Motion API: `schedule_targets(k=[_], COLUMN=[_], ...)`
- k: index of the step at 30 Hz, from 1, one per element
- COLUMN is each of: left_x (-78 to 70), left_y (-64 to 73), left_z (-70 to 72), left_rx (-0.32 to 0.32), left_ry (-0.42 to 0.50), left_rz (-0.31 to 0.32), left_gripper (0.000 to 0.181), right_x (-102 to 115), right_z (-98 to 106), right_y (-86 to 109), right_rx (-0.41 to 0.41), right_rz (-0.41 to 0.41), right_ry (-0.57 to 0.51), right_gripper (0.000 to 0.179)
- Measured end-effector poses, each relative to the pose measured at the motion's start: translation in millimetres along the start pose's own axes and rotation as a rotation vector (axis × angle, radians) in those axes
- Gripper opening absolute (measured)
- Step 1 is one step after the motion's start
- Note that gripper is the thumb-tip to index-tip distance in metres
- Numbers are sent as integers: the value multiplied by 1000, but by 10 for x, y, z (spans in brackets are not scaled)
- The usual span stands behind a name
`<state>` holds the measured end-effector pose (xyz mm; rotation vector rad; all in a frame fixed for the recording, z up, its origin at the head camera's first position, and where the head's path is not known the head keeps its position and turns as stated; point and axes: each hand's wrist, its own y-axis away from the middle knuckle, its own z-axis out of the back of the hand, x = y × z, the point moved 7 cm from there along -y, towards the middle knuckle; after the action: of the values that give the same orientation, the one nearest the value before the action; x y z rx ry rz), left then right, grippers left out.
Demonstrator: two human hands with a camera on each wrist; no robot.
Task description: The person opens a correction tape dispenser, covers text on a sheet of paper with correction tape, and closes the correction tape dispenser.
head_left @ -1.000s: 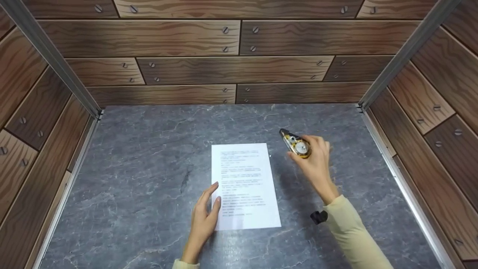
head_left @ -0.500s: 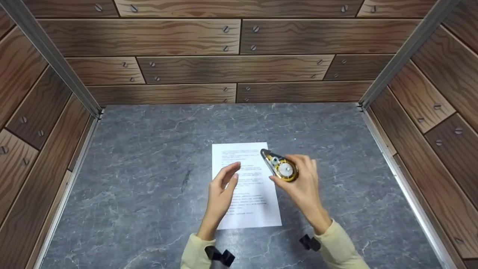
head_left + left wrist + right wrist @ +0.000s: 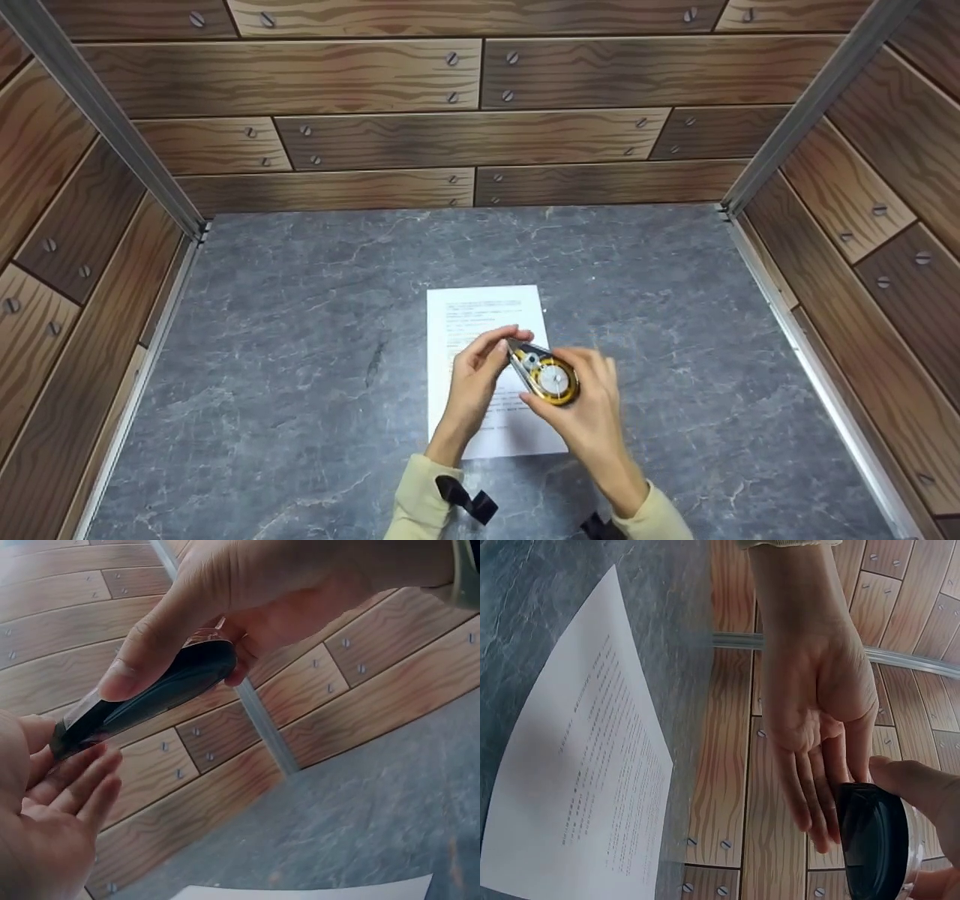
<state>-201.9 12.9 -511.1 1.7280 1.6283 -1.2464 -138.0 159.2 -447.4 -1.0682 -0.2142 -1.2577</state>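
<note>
A correction tape dispenser (image 3: 551,379), yellow and black with a round white reel, is held above the paper by my right hand (image 3: 592,409). That thumb lies along one edge and the fingers along the other. My left hand (image 3: 476,375) has come to the narrow tip, thumb and index finger pinching it. In the left wrist view the dark side of the correction tape (image 3: 169,686) shows, its tip between the left thumb and index finger; the other left fingers extend loosely. Below both hands lies a printed sheet of paper (image 3: 480,300), partly hidden by them.
The grey marbled tabletop (image 3: 300,322) carries the sheet. Wood-plank-patterned walls (image 3: 375,75) close in the back and both sides, with metal posts (image 3: 817,105) at the rear corners. Black wrist mounts (image 3: 469,501) sit at the sleeves.
My right hand has brought the correction tape left and toward me, over the paper. My left hand has moved right from the sheet's left edge and now pinches the tip.
</note>
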Motion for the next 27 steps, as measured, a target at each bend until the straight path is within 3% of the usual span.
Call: schedule_targets(k=[10,27], left_x=[35,-48], left_y=[50,40], left_z=[-42,-96], left_rx=[-1,-24], left_ry=[133,149], left_rz=[-8,-80], left_gripper=[25,25], right_x=[62,156], right_z=[23,91], right_y=[115,117], right_rx=[-49,-66], right_rz=[3,2], right_ry=[3,4], right_gripper=[72,72])
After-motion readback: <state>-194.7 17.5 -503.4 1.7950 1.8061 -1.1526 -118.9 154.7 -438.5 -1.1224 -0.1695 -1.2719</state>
